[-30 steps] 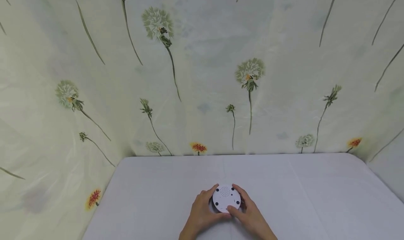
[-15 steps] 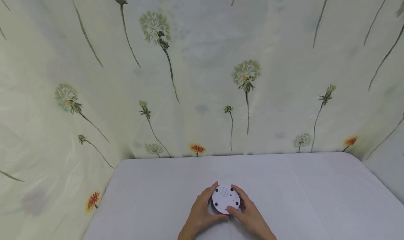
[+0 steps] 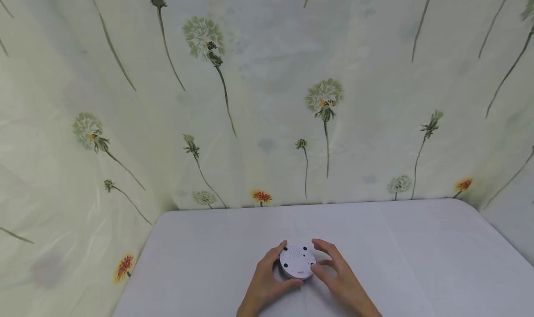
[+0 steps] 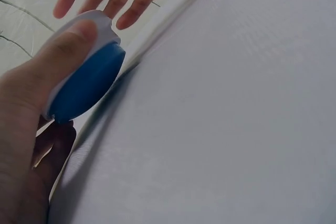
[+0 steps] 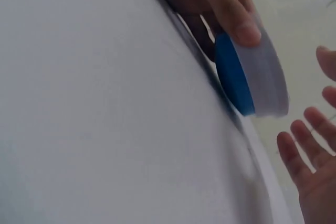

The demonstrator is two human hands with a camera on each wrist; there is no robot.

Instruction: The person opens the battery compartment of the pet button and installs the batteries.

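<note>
A round white device is held above the table with its flat face up. That face carries a patch of small speaker holes, several black rubber feet and a small slot. Its other side is a blue dome, seen facing down in the left wrist view and in the right wrist view. My left hand grips the device by its left side, thumb on the near rim. On the right, my right hand has its fingers spread beside the device. Both wrist views show a gap between them.
A white cloth covers the table. Behind it and along the left hangs a pale curtain printed with dandelions and orange flowers.
My right hand has let go of the device and drawn off to the right, its fingers opening. The left hand keeps its grip. The head view has shifted slightly.
</note>
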